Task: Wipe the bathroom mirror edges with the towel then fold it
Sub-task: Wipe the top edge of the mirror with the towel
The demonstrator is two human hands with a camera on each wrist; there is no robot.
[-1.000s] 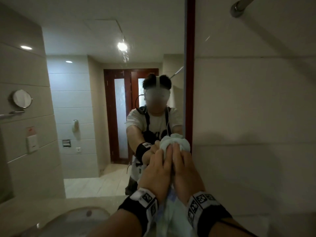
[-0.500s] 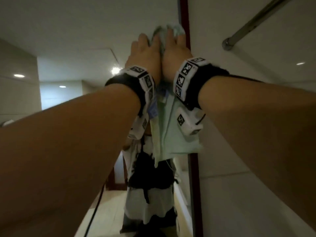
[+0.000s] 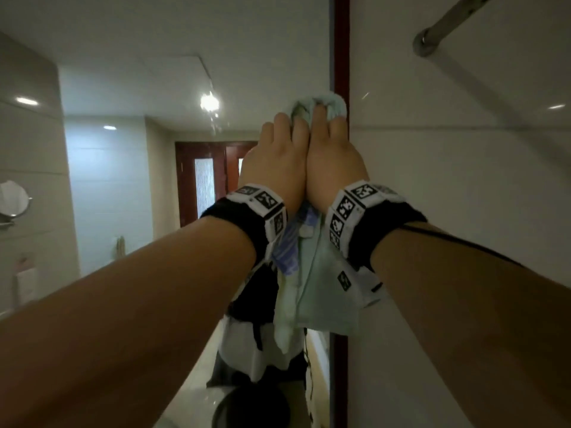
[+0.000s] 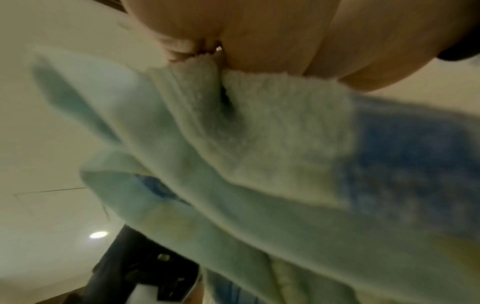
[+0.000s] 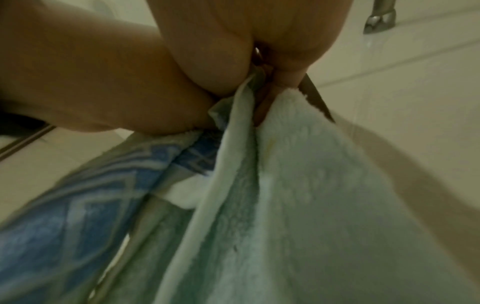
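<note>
Head view: the left hand [image 3: 276, 168] and right hand [image 3: 335, 159] are raised side by side, touching, and press a bunched pale-green towel [image 3: 318, 103] against the mirror [image 3: 154, 88] at its right edge, where the dark red frame [image 3: 341, 41] runs vertically. The fingers of both hands curl into the wad, gripping it; the rest of the towel hangs below the wrists, in front of the frame. Only this view shows the mirror, the tiled wall [image 3: 463, 180] to the right, and a metal rail [image 3: 438, 29] cut off at the top edge. Both wrists carry black bands [image 3: 244, 220] with square black-and-white markers; no legible writing appears.

Left wrist view: the palm and the towel's terry pile at close range, with a blue patterned band [image 4: 405, 148]; blurred, fingertips hidden in the folds.

Right wrist view: the blue band shows as a diamond pattern; both palms clamp the towel's folds. The mirror reflection of the person is largely hidden behind the arms.
</note>
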